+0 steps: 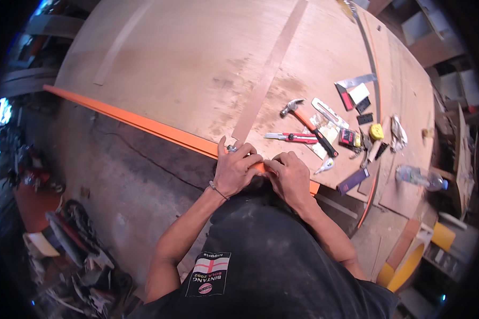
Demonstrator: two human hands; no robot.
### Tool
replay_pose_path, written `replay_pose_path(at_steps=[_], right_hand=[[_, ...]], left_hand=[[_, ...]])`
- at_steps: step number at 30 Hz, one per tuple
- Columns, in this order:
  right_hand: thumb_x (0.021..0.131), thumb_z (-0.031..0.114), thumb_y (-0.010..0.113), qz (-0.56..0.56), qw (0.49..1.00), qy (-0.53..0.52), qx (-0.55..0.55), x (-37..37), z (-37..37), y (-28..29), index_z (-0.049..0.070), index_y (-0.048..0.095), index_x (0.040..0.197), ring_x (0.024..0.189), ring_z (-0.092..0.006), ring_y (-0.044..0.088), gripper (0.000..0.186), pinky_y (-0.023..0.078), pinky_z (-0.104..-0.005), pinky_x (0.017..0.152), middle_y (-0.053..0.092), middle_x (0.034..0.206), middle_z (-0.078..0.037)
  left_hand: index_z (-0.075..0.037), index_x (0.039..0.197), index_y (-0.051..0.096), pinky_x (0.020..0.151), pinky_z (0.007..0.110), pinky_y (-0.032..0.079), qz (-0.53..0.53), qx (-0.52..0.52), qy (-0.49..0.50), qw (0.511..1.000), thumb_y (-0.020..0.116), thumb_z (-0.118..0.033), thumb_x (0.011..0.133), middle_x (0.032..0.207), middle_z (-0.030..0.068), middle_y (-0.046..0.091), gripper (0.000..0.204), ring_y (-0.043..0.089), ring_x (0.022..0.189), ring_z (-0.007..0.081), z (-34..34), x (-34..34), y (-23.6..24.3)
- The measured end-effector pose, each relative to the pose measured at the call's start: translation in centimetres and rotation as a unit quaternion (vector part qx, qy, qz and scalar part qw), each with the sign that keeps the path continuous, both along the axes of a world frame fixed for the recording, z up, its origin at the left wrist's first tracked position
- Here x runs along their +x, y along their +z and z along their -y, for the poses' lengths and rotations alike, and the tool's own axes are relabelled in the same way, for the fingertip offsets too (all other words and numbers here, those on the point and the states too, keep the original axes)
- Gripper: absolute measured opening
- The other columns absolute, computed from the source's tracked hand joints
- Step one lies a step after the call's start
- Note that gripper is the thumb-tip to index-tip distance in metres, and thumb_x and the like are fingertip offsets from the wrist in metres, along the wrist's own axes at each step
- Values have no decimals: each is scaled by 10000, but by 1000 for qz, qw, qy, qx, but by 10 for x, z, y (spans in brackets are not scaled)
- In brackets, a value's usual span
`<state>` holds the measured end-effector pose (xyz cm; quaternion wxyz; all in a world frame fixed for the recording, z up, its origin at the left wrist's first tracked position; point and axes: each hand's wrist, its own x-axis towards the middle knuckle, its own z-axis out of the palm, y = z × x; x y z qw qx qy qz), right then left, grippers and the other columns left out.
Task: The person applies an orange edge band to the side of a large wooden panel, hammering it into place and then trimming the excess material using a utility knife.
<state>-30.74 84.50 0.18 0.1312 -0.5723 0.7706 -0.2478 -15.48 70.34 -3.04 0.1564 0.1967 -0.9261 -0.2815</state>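
A long, narrow orange strip (138, 126) runs along the near edge of the wooden tabletop (181, 64), from the far left to just past my hands. My left hand (237, 169) is closed on it near my body, with thumb and fingers bent over its edge. Close beside it, my right hand (291, 178) pinches the same strip with curled fingers. A bit of orange shows between the two hands. Something small and shiny sits at the left hand's fingers; I cannot make out what it is. The fingertips are partly hidden.
Right of my hands lie a claw hammer (316, 130), a red utility knife (292, 138), a yellow tape measure (376, 131) and a try square (345, 97). A plastic bottle (418, 176) lies farther right. A thin wooden strip (271, 69) crosses the tabletop.
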Motion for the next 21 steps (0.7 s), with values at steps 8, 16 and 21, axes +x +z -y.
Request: replay_pose_path(at_steps=[8, 16, 21], right_hand=[[829, 99, 782, -68, 996, -19, 57, 14, 1, 11, 95, 702, 977, 917, -305, 648, 169, 548, -440, 725, 644, 903, -89], [822, 72, 760, -25, 997, -20, 73, 11, 13, 8, 47, 629, 882, 941, -357, 636, 146, 542, -483, 757, 627, 897, -133], [695, 20, 850, 81, 992, 10, 100, -9, 21, -6, 6, 663, 874, 933, -430, 671, 259, 531, -509, 772, 692, 890, -197]], left_hand=[[-154, 1089, 775, 1164, 552, 293, -46, 66, -56, 995, 898, -263, 782, 1050, -27, 667, 349, 654, 1051, 186, 8, 1, -13], [-51, 1296, 699, 985, 407, 499, -94, 93, -55, 990, 913, -179, 746, 1190, 60, 703, 604, 641, 1131, 333, 53, 36, 8], [-60, 1122, 786, 958, 444, 463, -59, 93, -124, 986, 902, -205, 766, 1085, 56, 728, 401, 611, 994, 312, 70, 33, -5]])
